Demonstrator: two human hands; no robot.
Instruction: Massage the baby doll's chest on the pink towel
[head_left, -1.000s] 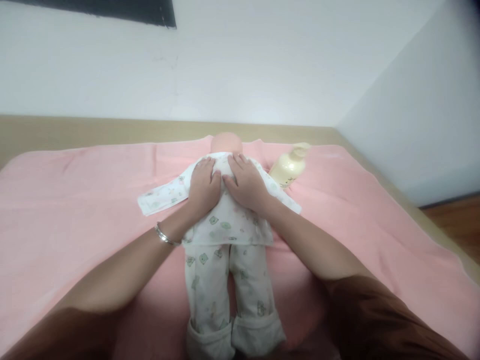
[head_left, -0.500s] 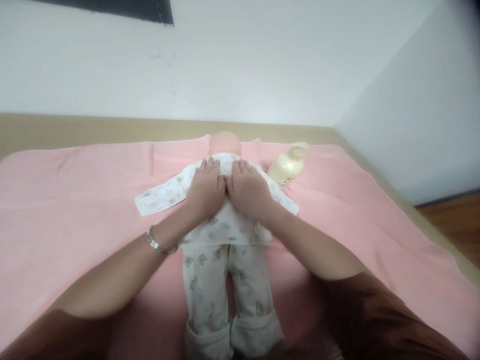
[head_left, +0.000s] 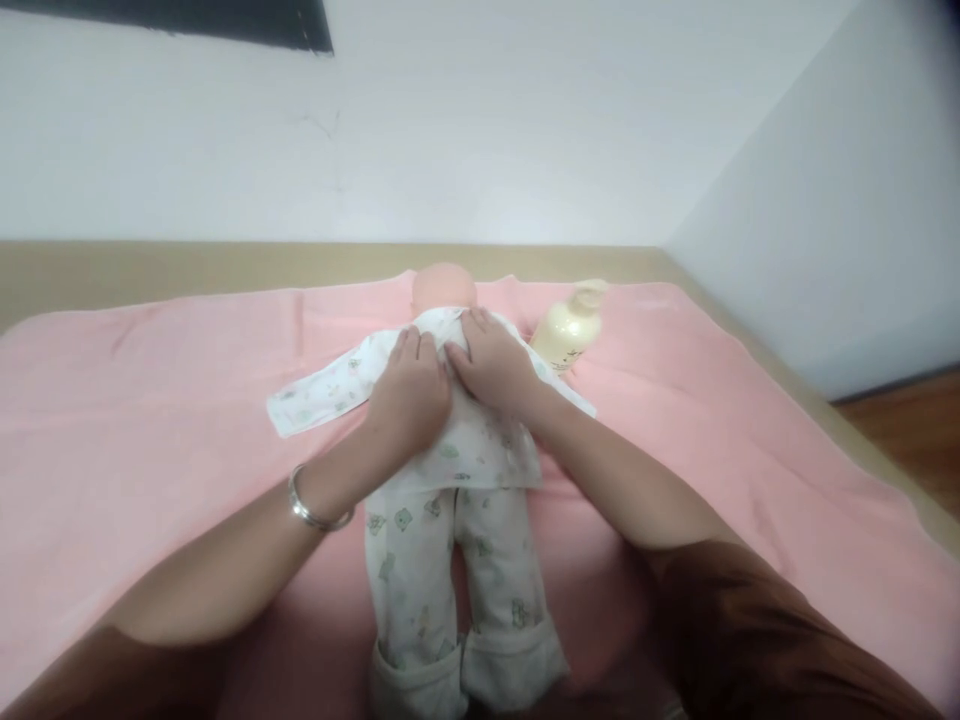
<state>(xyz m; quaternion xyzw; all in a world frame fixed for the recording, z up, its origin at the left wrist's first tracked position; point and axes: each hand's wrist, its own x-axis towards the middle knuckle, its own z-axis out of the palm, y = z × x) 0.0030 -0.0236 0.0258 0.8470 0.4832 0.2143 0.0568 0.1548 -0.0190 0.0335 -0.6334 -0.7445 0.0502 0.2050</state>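
A baby doll (head_left: 444,284) lies stretched out, its bald head at the far end. It wears a white printed top (head_left: 457,455) and matching trousers (head_left: 420,560) with turned-up cuffs. My left hand (head_left: 412,390) rests on the left of the doll's upper body, fingers together and pointing toward the head. Beside it, slightly farther up, my right hand (head_left: 495,360) lies on the other side with its thumb apart. Neither hand grasps anything that I can see. A silver bangle (head_left: 304,505) circles my left wrist.
A cream pump bottle (head_left: 570,328) stands or leans close to the doll's right-hand sleeve. Under everything spreads a pink blanket (head_left: 165,400), lightly creased. A white wall (head_left: 480,140) rises behind the tan surface edge (head_left: 187,265).
My left hand has slid a little toward me, and my right hand slightly upward, so they are no longer level. The doll and bottle stay in place; the view has shifted slightly.
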